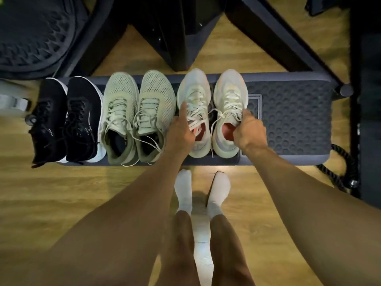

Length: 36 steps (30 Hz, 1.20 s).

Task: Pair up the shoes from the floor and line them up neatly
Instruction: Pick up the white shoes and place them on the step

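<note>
Toes point away from you, heels near: left pastel shoe and right pastel shoe lie parallel on the step platform, just right of the green pair. Your right hand curls round its shoe's collar. Your left hand rests on the other's outer flank, forefinger straight, grip unclear.

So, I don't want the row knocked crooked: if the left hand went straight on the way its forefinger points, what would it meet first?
The left hand points away along the left pale shoe, so it likely meets that shoe's laces and toe first, not the green shoe, though height is unclear.
</note>
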{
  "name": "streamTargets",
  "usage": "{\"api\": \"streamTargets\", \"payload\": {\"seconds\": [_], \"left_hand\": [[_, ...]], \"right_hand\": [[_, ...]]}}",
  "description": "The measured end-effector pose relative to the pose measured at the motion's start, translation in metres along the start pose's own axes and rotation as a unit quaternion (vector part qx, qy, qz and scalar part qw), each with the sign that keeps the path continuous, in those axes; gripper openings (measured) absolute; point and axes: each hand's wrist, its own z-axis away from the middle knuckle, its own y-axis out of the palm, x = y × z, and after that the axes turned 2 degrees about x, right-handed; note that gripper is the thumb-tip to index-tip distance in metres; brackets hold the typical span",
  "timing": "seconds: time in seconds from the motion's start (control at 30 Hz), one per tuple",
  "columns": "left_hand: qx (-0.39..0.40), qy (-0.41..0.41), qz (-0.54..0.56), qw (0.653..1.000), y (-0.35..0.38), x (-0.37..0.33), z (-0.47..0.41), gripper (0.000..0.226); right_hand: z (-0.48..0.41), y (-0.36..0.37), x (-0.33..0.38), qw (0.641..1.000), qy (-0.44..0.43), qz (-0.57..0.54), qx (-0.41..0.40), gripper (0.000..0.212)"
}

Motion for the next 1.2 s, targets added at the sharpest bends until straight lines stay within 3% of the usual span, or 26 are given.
{"api": "streamTargets", "payload": {"seconds": [0.33,0.43,0.57,0.67,0.8,0.9,1.0,1.2], "left_hand": [[0.084,-0.08,-0.066,0.991,-0.003,-0.018,0.003,0.093],[0.098,-0.072,-0.101,0.987,-0.012,-0.023,0.011,0.088],[0.074,-0.027,-0.127,0.989,-0.05,-0.045,0.041,0.076],[0.016,0.014,-0.173,0.985,-0.101,-0.069,0.075,0.07],[-0.128,0.092,-0.205,0.966,-0.184,-0.092,0.141,0.064],[-0.17,0.104,-0.224,0.954,-0.229,-0.102,0.191,0.064],[-0.242,0.087,-0.221,0.941,-0.265,-0.101,0.251,0.065],[-0.347,-0.028,-0.208,0.914,-0.311,-0.074,0.369,0.071]], "right_hand": [[-0.001,0.003,-0.007,0.995,-0.014,0.039,0.093,0.077],[0.009,-0.005,0.002,0.993,-0.011,0.046,0.106,0.068],[0.05,-0.044,0.03,0.988,-0.114,0.08,0.074,0.044],[0.098,-0.085,0.064,0.969,-0.201,0.139,0.028,0.052],[0.183,-0.144,0.106,0.932,-0.297,0.198,-0.061,0.057],[0.233,-0.175,0.122,0.908,-0.346,0.219,-0.092,0.063],[0.284,-0.199,0.14,0.865,-0.427,0.231,-0.122,0.068],[0.377,-0.216,0.181,0.779,-0.554,0.254,-0.149,0.07]]}}
